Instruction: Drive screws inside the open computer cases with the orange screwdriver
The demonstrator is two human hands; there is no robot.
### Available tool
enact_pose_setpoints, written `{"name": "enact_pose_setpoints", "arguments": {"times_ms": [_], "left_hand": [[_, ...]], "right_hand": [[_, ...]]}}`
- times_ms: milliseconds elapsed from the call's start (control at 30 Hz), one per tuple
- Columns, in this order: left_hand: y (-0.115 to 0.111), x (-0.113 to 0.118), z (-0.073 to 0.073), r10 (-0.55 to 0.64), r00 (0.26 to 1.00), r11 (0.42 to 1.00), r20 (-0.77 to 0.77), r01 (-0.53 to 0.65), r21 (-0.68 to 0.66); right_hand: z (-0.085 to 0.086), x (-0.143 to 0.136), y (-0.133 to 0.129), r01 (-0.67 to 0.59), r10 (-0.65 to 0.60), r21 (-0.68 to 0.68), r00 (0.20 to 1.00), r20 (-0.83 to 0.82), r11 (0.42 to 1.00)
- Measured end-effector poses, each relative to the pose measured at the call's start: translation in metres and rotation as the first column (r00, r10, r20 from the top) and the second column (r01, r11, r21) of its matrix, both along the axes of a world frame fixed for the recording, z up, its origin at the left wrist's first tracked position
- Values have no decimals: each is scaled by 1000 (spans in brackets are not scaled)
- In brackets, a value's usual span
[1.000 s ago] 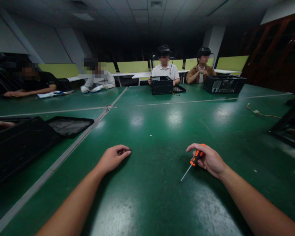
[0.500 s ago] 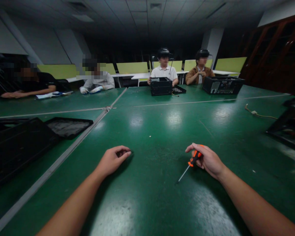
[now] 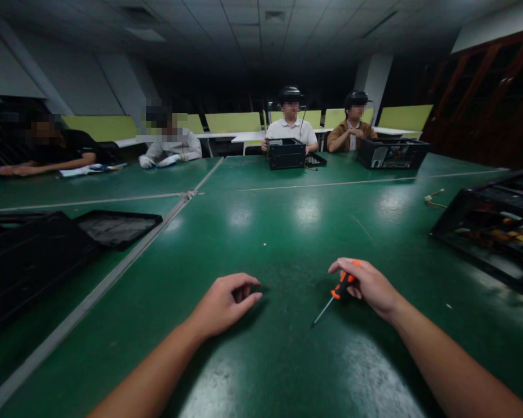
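An orange and black screwdriver (image 3: 344, 284) is gripped in my right hand (image 3: 369, 288), its metal shaft slanting down and left toward the table. The index finger stretches forward along the upper side of the handle. My left hand (image 3: 226, 305) is over the green table (image 3: 283, 371), to the left of the screwdriver's tip. Its fingers are bent, with a gap between thumb and fingertips, and nothing shows in it.
An open computer case (image 3: 501, 232) stands at the right. A black case (image 3: 39, 249) and a dark panel (image 3: 119, 226) lie at the left. Across the table, several people sit, with two more computer cases (image 3: 286, 155) before them. A cable (image 3: 433, 200) lies near the right case.
My left hand has moved right and toward me, and its thumb has come away from the fingers. The right-hand case has slid further into view. My right hand has barely moved.
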State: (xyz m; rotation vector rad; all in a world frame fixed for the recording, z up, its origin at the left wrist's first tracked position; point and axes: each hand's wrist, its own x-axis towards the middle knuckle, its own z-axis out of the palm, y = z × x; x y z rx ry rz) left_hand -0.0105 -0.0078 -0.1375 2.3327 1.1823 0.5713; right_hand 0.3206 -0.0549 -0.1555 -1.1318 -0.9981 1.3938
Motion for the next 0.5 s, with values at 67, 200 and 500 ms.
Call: {"name": "enact_pose_setpoints", "arguments": {"times_ms": [67,200,500], "left_hand": [[2,-2,-1,18,1000,1000,-4,-18,3],[2,-3,-2,31,1000,1000,3,-31,-1],[5,48,44,-98,995,992,6,97,75]], "right_hand": [[-2,-2,0,-4,4,9,998,64,1000],[-1,-7,0,-17,12,29,989,148,999],[40,-14,-68,133,-106,64,942,-319,989]]}}
